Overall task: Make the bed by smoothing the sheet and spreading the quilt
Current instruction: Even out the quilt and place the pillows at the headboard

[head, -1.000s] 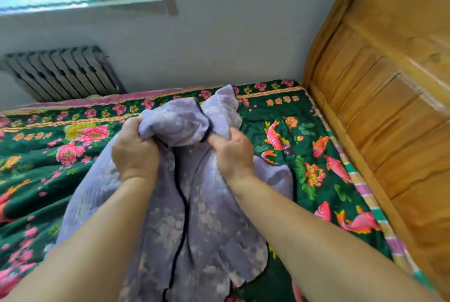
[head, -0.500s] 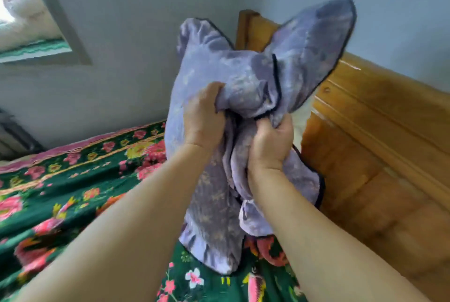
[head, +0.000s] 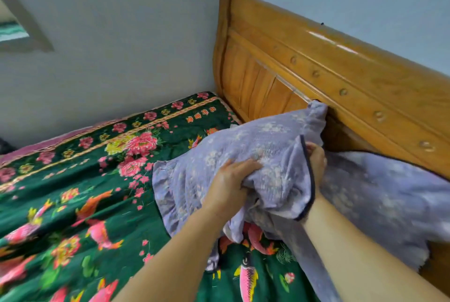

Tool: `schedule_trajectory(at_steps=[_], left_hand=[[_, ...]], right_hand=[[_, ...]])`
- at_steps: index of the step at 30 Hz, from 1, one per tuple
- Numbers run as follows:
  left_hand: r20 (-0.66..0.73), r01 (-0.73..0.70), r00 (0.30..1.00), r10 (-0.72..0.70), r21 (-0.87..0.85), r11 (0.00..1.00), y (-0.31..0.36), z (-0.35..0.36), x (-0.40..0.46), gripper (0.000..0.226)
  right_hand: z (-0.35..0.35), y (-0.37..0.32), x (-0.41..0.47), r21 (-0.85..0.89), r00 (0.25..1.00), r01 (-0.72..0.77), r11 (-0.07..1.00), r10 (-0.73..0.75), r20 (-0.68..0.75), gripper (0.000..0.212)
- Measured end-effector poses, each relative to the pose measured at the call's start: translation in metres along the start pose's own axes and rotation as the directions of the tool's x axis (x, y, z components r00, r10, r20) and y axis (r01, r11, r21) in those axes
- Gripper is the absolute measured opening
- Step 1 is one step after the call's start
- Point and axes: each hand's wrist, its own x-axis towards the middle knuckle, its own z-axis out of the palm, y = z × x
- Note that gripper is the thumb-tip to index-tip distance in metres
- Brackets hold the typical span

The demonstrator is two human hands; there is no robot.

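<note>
Lilac cloth bunched in both fists: left hand (head: 231,183) has fingers curled tight into a fold of the quilt (head: 272,162), thumb side up, knuckles toward the headboard. Right hand (head: 316,162) mostly hidden behind a dark-piped flap of the same quilt; only the fingers (head: 314,149) show, curled round the cloth edge, so it grips too, though how much it holds I cannot tell. Quilt is pale purple with a faint floral print, ruffled hem hanging on the left side, dark piping along one edge. It is lifted off the bed at the head end, one corner poking up against the wooden headboard (head: 341,70), the rest draping right and down along the headboard's foot. Under it, the sheet (head: 73,192) is dark green with pink peonies, yellow flowers and orange-pink fish; shallow creases run across it. Sheet reaches the pale wall (head: 121,33) at the far side. Window recess (head: 22,33) at upper left of the wall, only a corner visible. Both forearms are bare.
</note>
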Motion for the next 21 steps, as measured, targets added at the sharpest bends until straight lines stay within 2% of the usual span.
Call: schedule_trajectory(at_steps=[2, 3, 5, 7, 8, 9, 10, 12, 13, 14, 15, 16, 17, 19, 21], left_hand=[[0.013, 0.056, 0.998, -0.055, -0.021, 0.998, 0.0, -0.003, 0.001, 0.051], [0.015, 0.061, 0.998, -0.06, -0.028, 0.998, -0.002, -0.003, 0.001, 0.051], [0.029, 0.089, 0.996, -0.088, -0.018, 0.996, -0.01, 0.001, -0.001, 0.051], [0.051, 0.263, 0.963, -0.263, 0.015, 0.965, -0.021, 0.008, -0.002, 0.053], [0.067, 0.393, 0.917, -0.393, 0.013, 0.92, -0.024, 0.01, -0.003, 0.058], [0.067, 0.541, 0.84, -0.539, -0.011, 0.841, -0.026, 0.014, -0.003, 0.065], [0.06, 0.696, 0.718, -0.693, -0.063, 0.715, -0.022, 0.015, -0.002, 0.072], [0.028, 0.869, 0.408, -0.913, -0.32, 0.378, -0.017, 0.021, -0.001, 0.072], [0.045, 0.854, 0.239, -0.97, -0.485, 0.188, -0.019, 0.029, -0.003, 0.069], [0.121, 0.782, 0.093, -0.988, -0.623, -0.003, -0.02, 0.034, -0.004, 0.065], [0.227, 0.647, 0.01, -0.974, -0.744, -0.167, -0.02, 0.038, -0.007, 0.062], [0.322, 0.493, -0.004, -0.947, -0.823, -0.282, -0.018, 0.042, -0.009, 0.058], [0.348, 0.363, 0.025, -0.937, -0.877, -0.316, -0.014, 0.042, -0.009, 0.05], [0.35, 0.195, 0.041, -0.936, -0.922, -0.336, -0.002, 0.036, -0.014, 0.03], [0.353, 0.099, -0.018, -0.935, -0.93, -0.353, 0.008, 0.025, -0.024, 0.036]], right_hand=[[0.0, 0.0, 0.013, 0.008, 0.998, -0.044, 0.999, 0.044, 0.034, 0.074], [-0.001, -0.005, 0.016, -0.035, 0.995, -0.088, 0.995, 0.089, 0.04, 0.078], [-0.002, -0.013, 0.031, -0.105, 0.966, -0.235, 0.966, 0.244, 0.083, 0.097], [0.002, -0.018, 0.045, -0.076, 0.926, -0.329, 0.941, 0.337, 0.169, 0.114], [0.004, -0.02, 0.048, -0.07, 0.914, -0.351, 0.934, 0.358, 0.19, 0.118], [0.008, -0.02, 0.051, -0.075, 0.907, -0.353, 0.933, 0.361, 0.215, 0.12], [0.011, -0.02, 0.051, -0.077, 0.9, -0.351, 0.933, 0.359, 0.248, 0.121], [0.017, -0.02, 0.048, -0.095, 0.888, -0.332, 0.938, 0.345, 0.305, 0.116], [0.021, -0.019, 0.047, -0.082, 0.886, -0.328, 0.941, 0.336, 0.318, 0.113], [0.025, -0.022, 0.044, -0.073, 0.886, -0.326, 0.942, 0.332, 0.323, 0.111], [0.029, -0.023, 0.04, -0.061, 0.887, -0.326, 0.943, 0.328, 0.326, 0.11], [0.033, -0.024, 0.036, -0.048, 0.887, -0.322, 0.946, 0.319, 0.334, 0.109], [0.037, -0.024, 0.033, -0.032, 0.89, -0.298, 0.954, 0.29, 0.351, 0.108], [0.041, -0.033, 0.021, 0.037, 0.894, -0.246, 0.969, 0.212, 0.395, 0.101], [0.046, -0.051, 0.007, 0.128, 0.883, -0.193, 0.973, 0.116, 0.456, 0.088]])
